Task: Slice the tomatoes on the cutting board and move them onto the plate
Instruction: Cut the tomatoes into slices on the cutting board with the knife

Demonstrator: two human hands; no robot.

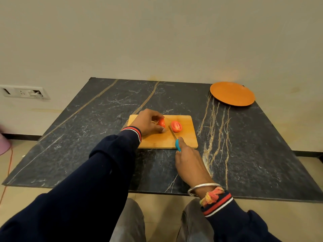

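From my remote seat I see the board (157, 142) in mid-frame on the dark table (104, 128), close to the body so both hands reach it without stretching; the left hand (148, 122) curls over one tomato half (162, 122) at the board's upper left, fingers arched on top and thumb low at the near side, clamped round it, I judge to pin it against the blade's push; the other half (176, 126) lies just right of it, cut face showing, apart from either hand, presumably parked until its turn; the right hand (188, 161), lower centre, is closed round the teal handle of the knife (173, 132), forefinger laid toward the blade for control; the blade slants up-left between the two halves, tip near the left thumb, and I cannot tell whether its edge touches the wood; the plate (232, 93) waits upper right at the table's far corner, well apart from the board, no tomato on it yet; so I reckon slicing is barely begun.
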